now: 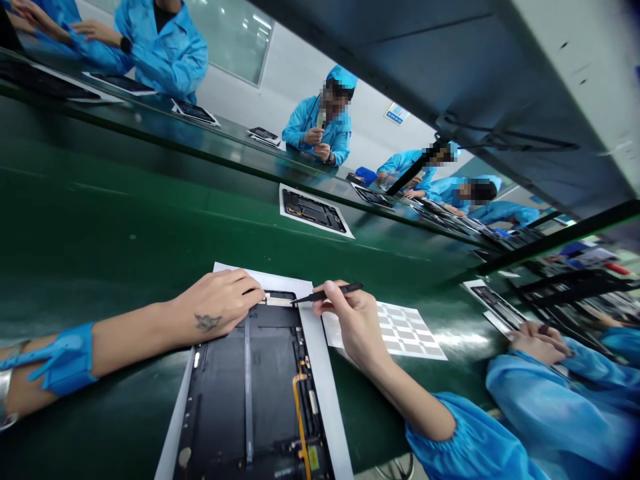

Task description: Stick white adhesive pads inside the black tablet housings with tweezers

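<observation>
— Where's the opened tablet [260,393]?
— On a white sheet [320,373] at the green worktop's [100,227] near edge.
— The hands?
— Left hand [217,303] lies palm-down, fingers loose on its top edge — right hand [350,320] pinches black tweezers [327,293], tip at that edge.

Blue sleeves, a blue wrist strap [60,363], small tattoo on left hand [217,307]

No readable text anywhere, small blue-and-white wall sign [395,113] too blurred to make out, yellow label on the open black tablet chassis [313,457] illegible
</observation>
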{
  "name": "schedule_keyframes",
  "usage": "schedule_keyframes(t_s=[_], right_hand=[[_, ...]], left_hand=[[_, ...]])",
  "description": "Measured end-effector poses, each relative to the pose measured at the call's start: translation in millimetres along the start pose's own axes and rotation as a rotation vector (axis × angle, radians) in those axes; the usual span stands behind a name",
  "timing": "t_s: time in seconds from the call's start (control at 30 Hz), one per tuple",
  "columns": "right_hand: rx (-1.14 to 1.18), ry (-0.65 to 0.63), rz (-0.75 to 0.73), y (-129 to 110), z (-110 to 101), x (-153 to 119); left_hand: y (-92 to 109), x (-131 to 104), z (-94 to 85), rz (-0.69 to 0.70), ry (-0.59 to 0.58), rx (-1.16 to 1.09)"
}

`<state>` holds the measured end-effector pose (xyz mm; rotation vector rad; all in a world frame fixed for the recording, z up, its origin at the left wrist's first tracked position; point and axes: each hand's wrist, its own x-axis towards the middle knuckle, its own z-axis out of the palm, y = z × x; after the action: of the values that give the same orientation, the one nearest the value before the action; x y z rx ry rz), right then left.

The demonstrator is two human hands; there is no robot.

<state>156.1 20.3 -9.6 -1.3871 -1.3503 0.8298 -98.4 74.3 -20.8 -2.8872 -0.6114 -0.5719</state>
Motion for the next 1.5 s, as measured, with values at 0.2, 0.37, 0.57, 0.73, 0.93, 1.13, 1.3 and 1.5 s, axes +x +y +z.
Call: schedule_keyframes(t_s=[0.2, 0.37, 0.57, 0.73, 0.93, 1.13, 1.3, 1.5], right_hand=[[-0.246, -0.038, -0.124, -11.3, -0.4, -1.4], [-0.213, -0.193, -0.064, -16.2, 0.8, 0.6], [-0.127, -0.033, 0.028, -11.9, 3.5, -0.5], [-0.204, -0.011, 0.047, -7.5, 5.9, 7.9], [-0.227, -0.022, 0.088, -5.3, 4.7, 18.4], [-0.226, -0.044, 0.118, -5.5, 7.7, 20.9], [-0.137, -0.033, 0.151, -5.0, 8.9, 19.4], [-0.23, 0.013, -0.017, -11.3, 5.1, 2.2]], left_hand=[[-0.7, 0.3, 0.2, -0.001, 0.005, -0.017], [-0.7, 0.0, 0.5, 0.007, -0.008, -0.052], [14.9, -0.7, 0.0, -0.073, -0.045, 0.059], [21.7, 2.7, 0.1, -0.048, -0.031, 0.141], [19.5, 5.5, 0.8, -0.026, 0.002, 0.18], [20.5, 4.6, 2.5, -0.037, 0.009, 0.191], [20.7, 4.0, 2.4, -0.038, 0.01, 0.183], [20.4, 5.7, 1.2, -0.045, -0.021, 0.162]])
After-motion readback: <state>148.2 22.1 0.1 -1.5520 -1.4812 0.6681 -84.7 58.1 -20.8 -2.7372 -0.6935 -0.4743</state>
